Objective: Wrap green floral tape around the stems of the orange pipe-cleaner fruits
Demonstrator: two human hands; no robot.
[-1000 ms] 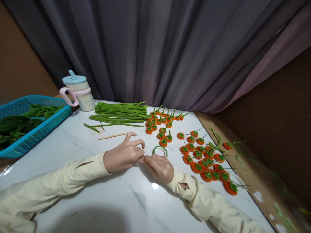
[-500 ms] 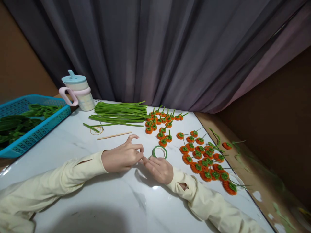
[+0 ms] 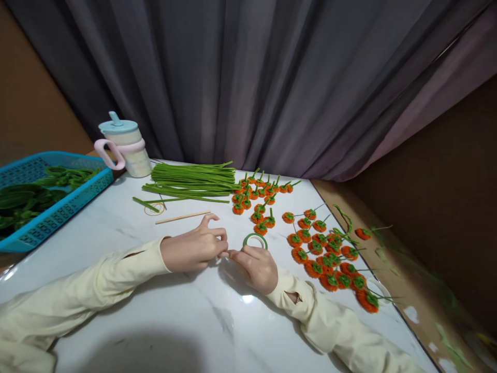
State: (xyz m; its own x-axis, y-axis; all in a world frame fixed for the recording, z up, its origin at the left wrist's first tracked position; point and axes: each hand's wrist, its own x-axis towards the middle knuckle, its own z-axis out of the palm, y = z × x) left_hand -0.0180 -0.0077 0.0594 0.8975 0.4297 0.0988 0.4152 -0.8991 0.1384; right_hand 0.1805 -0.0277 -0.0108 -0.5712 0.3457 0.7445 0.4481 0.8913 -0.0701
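Over the white marbled tabletop, my left hand (image 3: 197, 249) and my right hand (image 3: 259, 268) meet fingertip to fingertip. Both pinch something tiny between them, too small and covered to name. The left index finger is lifted and bent, while thumb and other fingertips press together. Just behind my right hand lies a roll of green tape (image 3: 265, 241), partly covered by it. A thin wooden stick (image 3: 182, 217) rests beyond my left hand. Small orange persimmons of pipe cleaner with green tops (image 3: 316, 246) are spread right of my right hand.
Green pipe cleaners (image 3: 192, 178) are bundled at the back, beside more short-stemmed orange persimmons (image 3: 259, 217). A lidded cup (image 3: 137, 160) with a pink handle stands back left. Left is a blue basket (image 3: 73, 202) holding green leaf pieces. A grey curtain (image 3: 248, 88) hangs behind.
My left hand has shifted slightly left, opening a small gap between the hands' knuckles. The fingertips still pinch close together, and the things on the table have stayed put.
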